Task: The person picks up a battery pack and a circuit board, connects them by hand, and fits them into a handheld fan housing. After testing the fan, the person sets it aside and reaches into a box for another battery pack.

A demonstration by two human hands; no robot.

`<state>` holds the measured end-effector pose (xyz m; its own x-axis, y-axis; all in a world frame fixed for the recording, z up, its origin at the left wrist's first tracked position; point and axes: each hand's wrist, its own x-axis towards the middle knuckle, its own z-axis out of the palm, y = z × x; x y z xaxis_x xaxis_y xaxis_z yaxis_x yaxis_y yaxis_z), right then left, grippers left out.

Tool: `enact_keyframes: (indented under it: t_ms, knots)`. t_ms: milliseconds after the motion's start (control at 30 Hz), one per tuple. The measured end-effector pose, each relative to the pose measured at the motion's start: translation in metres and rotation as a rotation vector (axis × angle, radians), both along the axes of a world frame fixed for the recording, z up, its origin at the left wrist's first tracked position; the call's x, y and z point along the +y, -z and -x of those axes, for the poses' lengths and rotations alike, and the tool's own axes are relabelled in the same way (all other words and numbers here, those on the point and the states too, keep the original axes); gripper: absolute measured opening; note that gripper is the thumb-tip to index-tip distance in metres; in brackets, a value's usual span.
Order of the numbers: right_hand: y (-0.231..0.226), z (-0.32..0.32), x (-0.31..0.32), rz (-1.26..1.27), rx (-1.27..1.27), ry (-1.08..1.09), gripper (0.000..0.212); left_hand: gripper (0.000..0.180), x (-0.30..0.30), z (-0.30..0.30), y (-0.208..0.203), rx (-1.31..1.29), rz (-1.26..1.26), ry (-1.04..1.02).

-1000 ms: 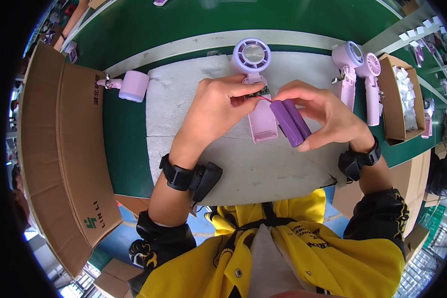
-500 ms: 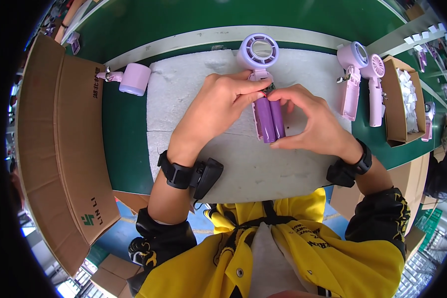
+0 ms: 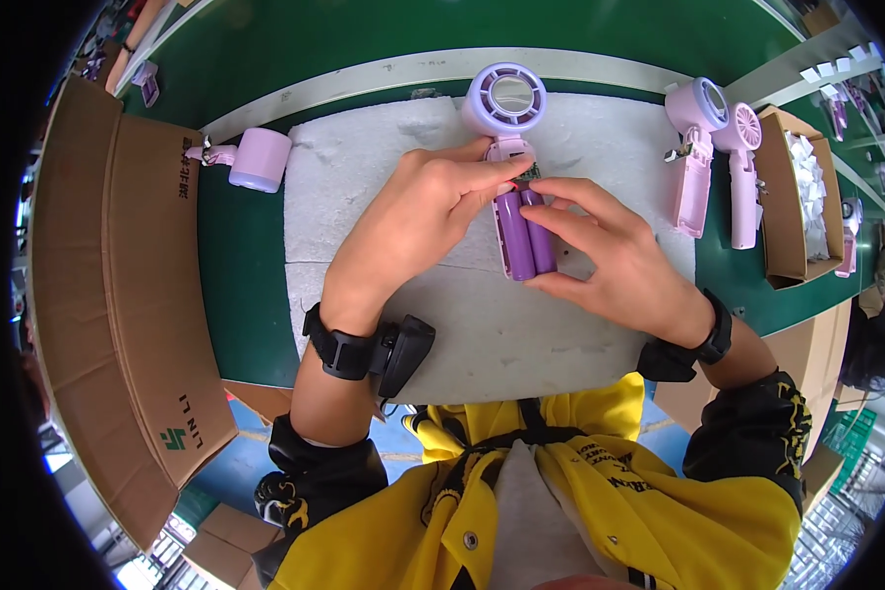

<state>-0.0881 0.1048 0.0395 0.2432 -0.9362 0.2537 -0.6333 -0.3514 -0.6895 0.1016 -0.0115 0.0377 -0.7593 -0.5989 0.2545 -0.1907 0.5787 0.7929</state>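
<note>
A handheld fan with a lilac round head (image 3: 479,106) lies on the white foam sheet, its pink handle opened. Two purple cylindrical batteries (image 3: 517,241) sit side by side in the handle, below a small green circuit board (image 3: 531,173). My left hand (image 3: 413,211) is closed on the upper handle, thumb and index finger at the board's edge. From the other side my right hand (image 3: 615,251) grips the batteries, fingertips at their upper end and thumb near their lower end. The wires between board and batteries are mostly hidden by my fingers.
Two more fans (image 3: 693,162) (image 3: 744,187) lie to the right, beside a cardboard box (image 3: 779,211) of white pieces. Another pink fan (image 3: 260,159) is at the left, next to a large cardboard carton (image 3: 157,295). The foam sheet (image 3: 364,133) covers the green table's middle.
The fan and both hands have shifted slightly left in the view. My right fingers have changed their placing, one now bent onto the upper part of the batteries.
</note>
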Motion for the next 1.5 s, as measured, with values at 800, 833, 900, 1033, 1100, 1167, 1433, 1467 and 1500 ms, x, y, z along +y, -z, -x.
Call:
enact_keyframes:
  t_ms: [800, 833, 900, 1033, 1100, 1167, 1433, 1467, 1500]
  knots:
    - [0.006, -0.001, -0.013, -0.056, -0.038, 0.018, 0.073, 0.050, -0.003, 0.000, 0.013, -0.021, -0.513, -0.059]
    - [0.004, -0.001, -0.012, -0.073, -0.034, 0.015, 0.075, 0.050, -0.003, 0.000, 0.013, -0.030, -0.518, -0.062]
    - [0.004, 0.002, -0.012, -0.080, -0.021, 0.000, 0.076, 0.050, -0.006, 0.002, 0.010, -0.053, -0.523, -0.063]
    - [0.009, 0.007, -0.010, 0.008, 0.125, -0.060, 0.074, 0.051, -0.004, 0.004, 0.007, -0.115, -0.536, -0.053]
    - [0.002, 0.005, -0.008, 0.052, 0.203, -0.061, 0.072, 0.050, -0.003, 0.005, 0.003, -0.112, -0.475, -0.043]
    - [-0.003, 0.006, -0.012, 0.088, 0.246, -0.083, 0.071, 0.049, -0.001, 0.007, 0.009, -0.054, -0.414, -0.056]
    - [-0.013, 0.009, -0.086, 0.217, 0.444, 0.164, 0.057, 0.046, -0.008, 0.013, 0.008, 0.082, -0.273, -0.407]
    - [-0.026, -0.002, -0.095, 0.283, 0.489, 0.177, 0.055, 0.047, -0.013, 0.013, 0.016, 0.072, -0.241, -0.392]
    - [-0.035, -0.015, -0.102, 0.344, 0.527, 0.183, 0.053, 0.047, -0.014, 0.012, 0.024, 0.056, -0.216, -0.386]
